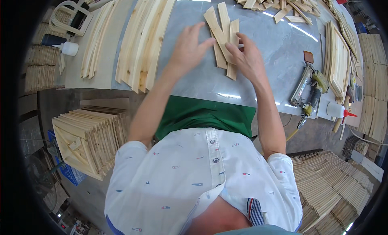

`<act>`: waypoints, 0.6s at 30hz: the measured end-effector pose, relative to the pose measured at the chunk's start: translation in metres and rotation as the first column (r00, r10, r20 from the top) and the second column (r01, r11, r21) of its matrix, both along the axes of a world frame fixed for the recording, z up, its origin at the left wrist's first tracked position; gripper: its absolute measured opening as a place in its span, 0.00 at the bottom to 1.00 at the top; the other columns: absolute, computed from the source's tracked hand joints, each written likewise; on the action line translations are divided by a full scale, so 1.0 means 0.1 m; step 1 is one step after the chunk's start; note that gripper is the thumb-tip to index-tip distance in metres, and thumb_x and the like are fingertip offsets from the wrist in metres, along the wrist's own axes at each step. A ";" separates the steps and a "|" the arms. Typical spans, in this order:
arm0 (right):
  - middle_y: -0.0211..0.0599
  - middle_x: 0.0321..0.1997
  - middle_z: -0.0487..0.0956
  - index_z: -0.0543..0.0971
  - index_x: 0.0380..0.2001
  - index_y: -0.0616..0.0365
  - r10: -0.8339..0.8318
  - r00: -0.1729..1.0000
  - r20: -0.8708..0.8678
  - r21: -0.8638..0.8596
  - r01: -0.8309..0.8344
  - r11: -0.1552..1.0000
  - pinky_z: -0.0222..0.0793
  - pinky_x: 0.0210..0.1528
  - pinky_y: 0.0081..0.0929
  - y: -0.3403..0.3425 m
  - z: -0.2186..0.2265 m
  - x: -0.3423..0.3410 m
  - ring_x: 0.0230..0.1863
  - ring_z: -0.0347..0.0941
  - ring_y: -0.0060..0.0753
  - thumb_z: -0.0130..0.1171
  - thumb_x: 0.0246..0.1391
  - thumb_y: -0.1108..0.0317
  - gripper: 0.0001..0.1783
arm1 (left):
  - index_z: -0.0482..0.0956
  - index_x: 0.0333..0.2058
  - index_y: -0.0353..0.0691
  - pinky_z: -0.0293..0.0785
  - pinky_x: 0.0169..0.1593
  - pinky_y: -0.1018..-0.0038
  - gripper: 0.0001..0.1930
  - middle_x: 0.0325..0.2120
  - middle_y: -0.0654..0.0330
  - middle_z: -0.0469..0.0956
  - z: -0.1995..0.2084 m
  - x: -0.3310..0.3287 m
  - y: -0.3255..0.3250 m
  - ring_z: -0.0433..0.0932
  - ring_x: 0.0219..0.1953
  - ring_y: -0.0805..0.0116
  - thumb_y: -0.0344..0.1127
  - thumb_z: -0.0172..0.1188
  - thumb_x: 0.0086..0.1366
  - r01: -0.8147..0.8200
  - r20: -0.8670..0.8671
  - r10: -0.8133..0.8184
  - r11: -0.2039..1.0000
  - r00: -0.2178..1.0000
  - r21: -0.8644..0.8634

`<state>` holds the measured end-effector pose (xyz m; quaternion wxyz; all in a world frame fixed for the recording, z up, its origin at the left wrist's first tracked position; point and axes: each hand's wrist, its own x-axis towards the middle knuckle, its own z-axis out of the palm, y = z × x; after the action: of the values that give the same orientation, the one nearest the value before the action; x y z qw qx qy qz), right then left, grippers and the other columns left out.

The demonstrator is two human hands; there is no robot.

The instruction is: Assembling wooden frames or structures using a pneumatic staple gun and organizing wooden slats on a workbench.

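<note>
A small loose pile of short pale wooden slats (216,24) lies crossed on the grey tabletop in front of me. My left hand (187,49) hovers at the pile's left side, slightly blurred, with thumb and fingers apart and nothing in it. At the right side, my right hand (248,57) has its thumb over a short wooden slat (234,30) and its other fingers bent against that slat's edge. Part of the slat's underside and the curled fingertips are hidden. Left of my hands, several long wooden boards (141,37) lie side by side.
More short slats (283,2) are heaped at the far edge. On the right lie a nail gun (309,89) with a yellow hose, framed wooden panels (336,59) and a white bottle with a red tip (336,110). Stacked wooden frames (87,134) stand below left.
</note>
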<state>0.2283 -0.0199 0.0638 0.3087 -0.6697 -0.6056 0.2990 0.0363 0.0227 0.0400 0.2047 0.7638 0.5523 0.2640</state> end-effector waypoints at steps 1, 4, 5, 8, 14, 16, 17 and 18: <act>0.57 0.48 0.76 0.71 0.54 0.67 0.000 1.000 0.030 0.046 -0.002 0.999 0.69 0.52 0.39 0.04 -0.04 -0.04 0.48 0.74 0.53 0.57 0.56 0.57 0.28 | 0.66 0.59 0.39 0.72 0.51 0.65 0.29 0.50 0.51 0.71 -0.03 0.11 -0.05 0.74 0.47 0.56 0.40 0.61 0.60 -0.004 0.060 0.004 1.000 0.998 0.000; 0.56 0.48 0.76 0.71 0.54 0.66 0.004 1.000 0.018 0.086 -0.006 0.996 0.69 0.52 0.39 0.04 -0.21 -0.02 0.47 0.75 0.52 0.57 0.56 0.59 0.27 | 0.66 0.59 0.38 0.73 0.49 0.66 0.30 0.49 0.50 0.70 -0.13 0.34 -0.15 0.75 0.46 0.58 0.43 0.62 0.60 -0.017 0.205 0.018 1.000 0.979 -0.007; 0.56 0.48 0.76 0.71 0.55 0.66 -0.003 0.999 -0.042 0.085 0.007 0.996 0.70 0.51 0.39 0.01 -0.22 0.02 0.46 0.75 0.51 0.57 0.56 0.61 0.27 | 0.66 0.59 0.38 0.73 0.49 0.66 0.31 0.50 0.50 0.70 -0.14 0.41 -0.18 0.75 0.45 0.58 0.43 0.62 0.60 -0.010 0.224 0.020 0.999 0.974 -0.044; 0.54 0.47 0.77 0.71 0.56 0.64 -0.032 0.989 -0.145 0.046 0.039 0.998 0.71 0.49 0.37 -0.05 -0.24 0.12 0.44 0.76 0.48 0.57 0.55 0.63 0.26 | 0.66 0.59 0.37 0.73 0.50 0.65 0.31 0.50 0.49 0.70 -0.12 0.50 -0.23 0.76 0.45 0.58 0.42 0.62 0.59 0.018 0.261 0.012 0.993 0.965 -0.115; 0.47 0.41 0.79 0.71 0.57 0.61 -0.119 0.969 -0.219 -0.065 0.107 0.992 0.72 0.45 0.32 -0.06 -0.21 0.21 0.41 0.77 0.41 0.56 0.54 0.66 0.26 | 0.66 0.60 0.41 0.72 0.51 0.64 0.29 0.51 0.50 0.69 0.11 0.58 -0.09 0.75 0.46 0.57 0.40 0.60 0.60 -0.004 0.202 0.047 0.978 0.978 -0.211; 0.46 0.40 0.79 0.71 0.57 0.62 -0.119 0.969 -0.219 -0.058 0.109 0.992 0.72 0.45 0.32 -0.03 -0.26 0.25 0.40 0.77 0.40 0.56 0.54 0.66 0.26 | 0.67 0.60 0.42 0.71 0.52 0.64 0.29 0.52 0.51 0.69 0.14 0.57 -0.05 0.75 0.47 0.56 0.38 0.60 0.60 -0.010 0.142 0.042 0.976 0.989 -0.218; 0.45 0.39 0.79 0.71 0.57 0.62 -0.108 0.970 -0.217 -0.043 0.101 0.994 0.72 0.45 0.32 0.01 -0.28 0.27 0.39 0.77 0.39 0.56 0.54 0.66 0.26 | 0.69 0.58 0.42 0.71 0.53 0.64 0.27 0.51 0.52 0.70 0.14 0.50 0.01 0.74 0.47 0.56 0.36 0.59 0.59 0.079 0.015 -0.080 0.995 0.997 0.060; 0.44 0.38 0.80 0.71 0.57 0.62 -0.097 0.971 -0.217 -0.027 0.094 0.995 0.72 0.44 0.31 0.03 -0.30 0.29 0.39 0.77 0.38 0.56 0.54 0.67 0.26 | 0.71 0.56 0.42 0.70 0.54 0.64 0.25 0.51 0.53 0.70 0.13 0.42 0.08 0.74 0.48 0.56 0.34 0.59 0.59 0.199 -0.140 -0.162 0.927 0.977 0.318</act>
<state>0.2575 -0.0171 0.0341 0.3817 -0.6638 -0.5328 0.3604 0.0780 0.0307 0.0529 0.0662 0.8483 0.4382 0.2898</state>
